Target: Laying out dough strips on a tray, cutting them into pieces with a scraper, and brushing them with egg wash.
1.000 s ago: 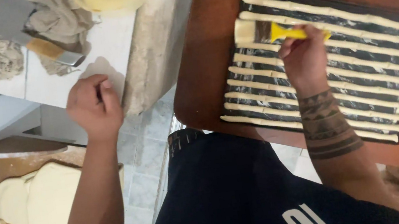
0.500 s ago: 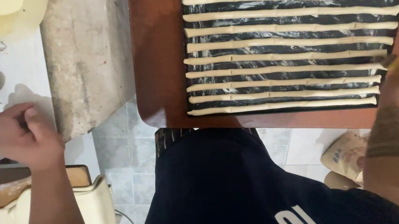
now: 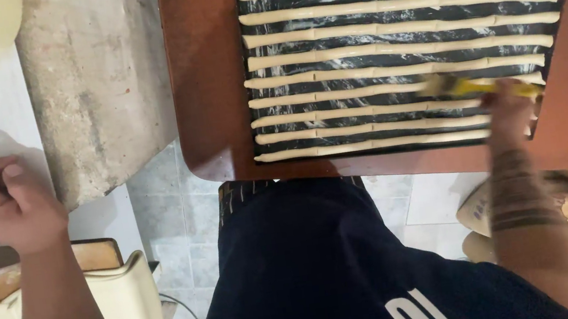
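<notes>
Head view: black tray (image 3: 254, 68) on brown table (image 3: 208, 82) holds long pale dough strips (image 3: 357, 49) in rows. Right hand (image 3: 508, 112) grips yellow brush (image 3: 472, 86) over lower strips. Left hand (image 3: 5, 207) fisted, empty, near grey slab (image 3: 98, 81).

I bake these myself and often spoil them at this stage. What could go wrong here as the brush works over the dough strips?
The right hand holds the yellow-handled brush on thin dough strips lying close together, so a heavy stroke could flatten one or push it into its neighbour. The dark tray sits near the wooden table's front edge, above the tiled floor; a shove might slide it toward the edge. The left hand rests clenched off to the side, not steadying it.
</notes>
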